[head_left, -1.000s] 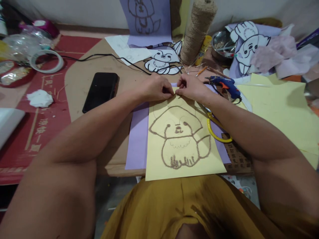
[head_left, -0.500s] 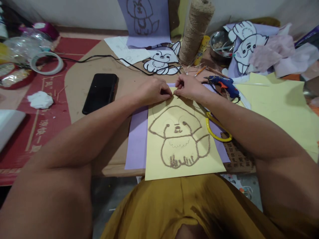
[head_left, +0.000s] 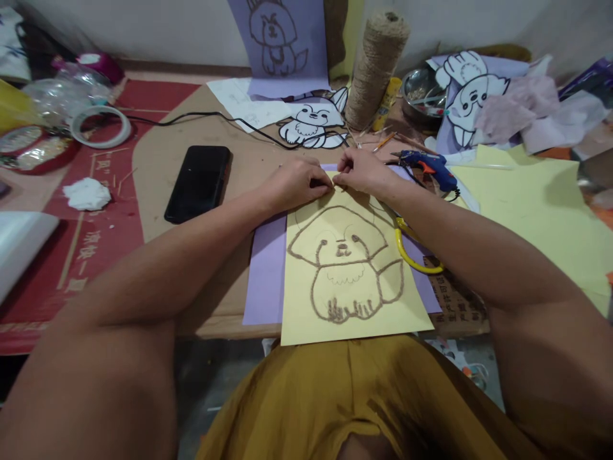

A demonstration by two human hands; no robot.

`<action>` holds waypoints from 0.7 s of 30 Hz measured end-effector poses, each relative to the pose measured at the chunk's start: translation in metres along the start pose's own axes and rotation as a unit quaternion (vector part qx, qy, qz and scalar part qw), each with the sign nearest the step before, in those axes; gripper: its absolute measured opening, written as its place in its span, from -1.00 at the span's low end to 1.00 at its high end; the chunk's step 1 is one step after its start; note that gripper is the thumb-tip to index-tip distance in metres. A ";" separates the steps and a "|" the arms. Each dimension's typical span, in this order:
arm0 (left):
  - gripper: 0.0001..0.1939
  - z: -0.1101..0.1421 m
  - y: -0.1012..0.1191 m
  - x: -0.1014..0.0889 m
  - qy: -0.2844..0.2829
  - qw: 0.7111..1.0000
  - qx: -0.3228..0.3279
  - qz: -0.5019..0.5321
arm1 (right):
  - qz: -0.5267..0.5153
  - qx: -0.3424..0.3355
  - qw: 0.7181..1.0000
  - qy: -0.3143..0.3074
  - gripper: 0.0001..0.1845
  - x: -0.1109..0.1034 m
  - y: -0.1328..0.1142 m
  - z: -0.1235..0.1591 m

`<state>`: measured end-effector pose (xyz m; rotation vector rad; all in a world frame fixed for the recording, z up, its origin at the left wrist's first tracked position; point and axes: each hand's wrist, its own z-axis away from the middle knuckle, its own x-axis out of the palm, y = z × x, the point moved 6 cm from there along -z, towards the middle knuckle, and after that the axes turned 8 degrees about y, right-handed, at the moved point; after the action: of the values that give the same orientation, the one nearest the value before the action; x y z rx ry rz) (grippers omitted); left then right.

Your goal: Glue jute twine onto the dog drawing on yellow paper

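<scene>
A yellow sheet [head_left: 299, 300] lies over a purple sheet [head_left: 263, 281], carrying a fox figure outlined in what looks like brown twine, with thin pencil lines beside it. My left hand [head_left: 301, 182] rests near the sheet's top edge, thumb and fingertips pinched together. Close against it, my right hand [head_left: 359, 171] also pinches; the two sets of fingertips nearly touch above the fox's head. Whatever is between them is too small to make out. Scissors with yellow handles [head_left: 402, 252] lie partly under my right forearm. A blue hot glue gun [head_left: 431, 167] sits just beyond my right wrist.
Behind my hands stand a twine spool [head_left: 378, 70], a yellow glue stick [head_left: 387, 102] and a metal bowl [head_left: 424, 92]. A phone [head_left: 198, 184], a tape roll [head_left: 100, 126] and a black cord [head_left: 201, 115] are leftward. Yellow paper [head_left: 531, 211] covers the right side.
The view has shifted slightly. Both hands keep nearly the same pinch at the top of the yellow sheet, with only tiny finger movement.
</scene>
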<state>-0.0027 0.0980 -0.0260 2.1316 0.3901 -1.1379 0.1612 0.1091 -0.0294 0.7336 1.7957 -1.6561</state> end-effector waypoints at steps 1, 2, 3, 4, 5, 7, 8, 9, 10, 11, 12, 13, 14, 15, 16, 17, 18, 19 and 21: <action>-0.76 0.000 0.000 0.000 0.000 1.000 -0.002 -0.002 | 0.004 -0.003 1.000 0.005 -0.69 0.000 0.000 0.000; -0.76 0.000 -0.001 0.001 0.002 1.000 -0.004 -0.005 | 0.006 -0.006 1.000 0.009 -0.68 0.001 0.001 0.001; -0.76 0.001 -0.001 0.001 0.004 1.000 -0.006 -0.006 | 0.008 -0.010 1.000 0.015 -0.68 0.001 0.001 0.001; -0.76 0.001 -0.001 0.001 0.007 1.000 -0.008 -0.007 | 0.010 -0.014 1.000 0.020 -0.68 0.002 0.001 0.002; -0.76 0.002 -0.001 0.001 0.012 1.000 -0.010 -0.008 | 0.012 -0.018 0.999 0.024 -0.69 0.002 0.001 0.003; -0.77 0.004 0.000 0.000 0.021 1.000 -0.014 -0.012 | 0.017 -0.026 0.999 0.027 -0.69 0.003 0.002 0.005; -0.78 0.005 0.000 0.000 0.024 0.999 -0.017 -0.015 | 0.019 -0.030 0.999 0.028 -0.69 0.004 0.002 0.005; -0.78 0.007 0.000 0.000 0.027 0.999 -0.020 -0.019 | 0.019 -0.034 0.999 0.030 -0.69 0.004 0.002 0.005; -0.78 0.007 0.001 0.000 0.028 0.999 -0.024 -0.023 | 0.018 -0.037 0.999 0.031 -0.70 0.004 0.002 0.005; -0.78 0.008 0.001 0.000 0.029 0.999 -0.027 -0.027 | 0.015 -0.039 0.999 0.031 -0.70 0.003 0.002 0.005; -0.78 0.009 0.002 0.000 0.028 0.999 -0.029 -0.030 | 0.010 -0.038 0.999 0.027 -0.71 0.003 0.002 0.004; -0.78 0.009 0.003 0.000 0.028 0.999 -0.031 -0.034 | 0.005 -0.034 0.999 0.021 -0.71 0.003 0.003 0.003; -0.78 0.008 0.004 0.000 0.026 0.999 -0.031 -0.037 | -0.001 -0.028 1.000 0.013 -0.72 0.003 0.004 0.002; -0.78 0.008 0.005 0.000 0.024 0.998 -0.032 -0.040 | -0.006 -0.022 1.000 0.006 -0.73 0.003 0.004 0.001; -0.78 0.008 0.006 -0.001 0.021 0.998 -0.035 -0.043 | -0.009 -0.017 1.000 0.000 -0.74 0.003 0.004 0.001; -0.78 0.007 0.007 -0.001 0.018 0.998 -0.039 -0.046 | -0.009 -0.014 1.000 -0.005 -0.74 0.002 0.004 0.000; -0.77 0.007 0.007 -0.001 0.015 0.998 -0.045 -0.049 | -0.006 -0.014 1.000 -0.007 -0.74 0.002 0.003 0.000; -0.77 0.007 0.007 -0.001 0.012 0.997 -0.052 -0.051 | -0.002 -0.014 1.000 -0.008 -0.74 0.002 0.003 0.000; -0.77 0.007 0.008 -0.001 0.005 0.996 -0.068 -0.055 | 0.008 -0.016 1.000 -0.010 -0.74 0.002 0.001 0.001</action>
<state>-0.0031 0.0877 -0.0248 2.0186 0.5792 -1.1278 0.1606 0.1083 -0.0320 0.7134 1.7950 -1.6156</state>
